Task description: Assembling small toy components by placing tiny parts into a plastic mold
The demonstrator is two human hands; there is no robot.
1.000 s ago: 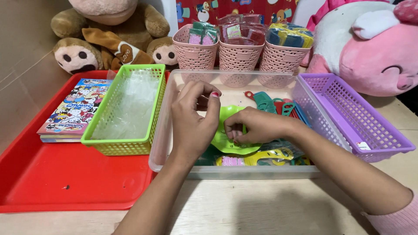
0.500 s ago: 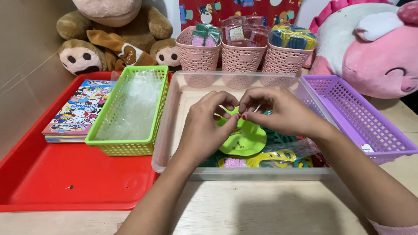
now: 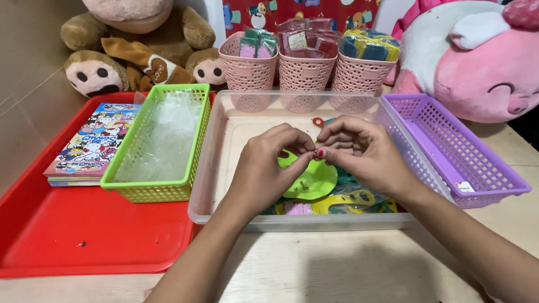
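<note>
Both hands meet over the clear bin (image 3: 224,168): left hand (image 3: 264,168) and right hand (image 3: 362,151) fingers pinched shut on a green plastic piece (image 3: 314,182), lime basket (image 3: 160,143) at 9 o'clock.

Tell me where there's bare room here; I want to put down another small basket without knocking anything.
The red tray is bare in front of the green basket and sticker books. The wooden table is free before the clear bin, between the forearms. The purple basket is nearly empty. It is crowded by the three pink baskets and under both hands.
</note>
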